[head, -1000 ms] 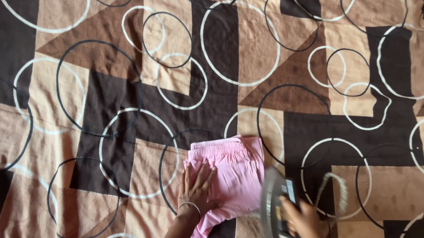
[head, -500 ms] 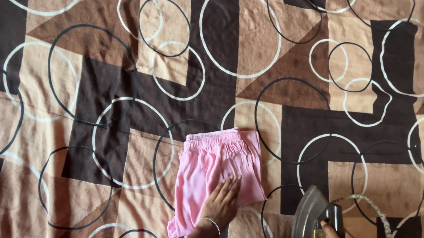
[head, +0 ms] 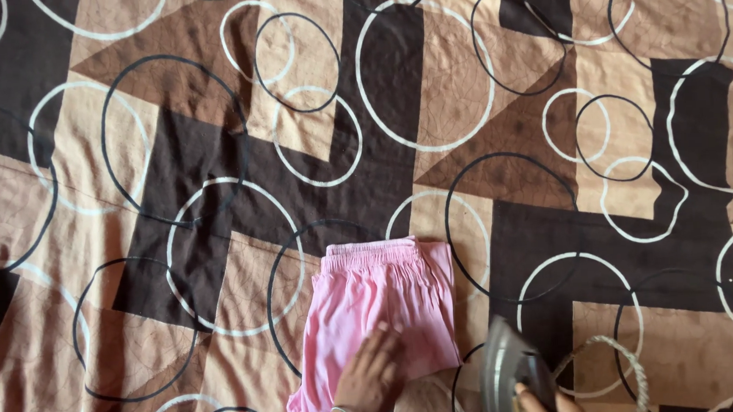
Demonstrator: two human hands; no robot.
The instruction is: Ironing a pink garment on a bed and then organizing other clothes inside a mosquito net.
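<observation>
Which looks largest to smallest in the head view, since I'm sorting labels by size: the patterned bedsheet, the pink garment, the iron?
1. Patterned bedsheet, filling the whole frame.
2. Pink garment.
3. Iron, though it is cut off by the bottom edge and is raised nearer the camera, so its rank is unsure.

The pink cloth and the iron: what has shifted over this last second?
The left hand slid from the pink cloth's left part down to its lower edge, where it presses flat. The right hand kept its grip on the iron, tilted up on its edge beside the cloth, only shifting a little at the bottom of the view. The cloth stayed folded in place on the patterned bedsheet.
</observation>
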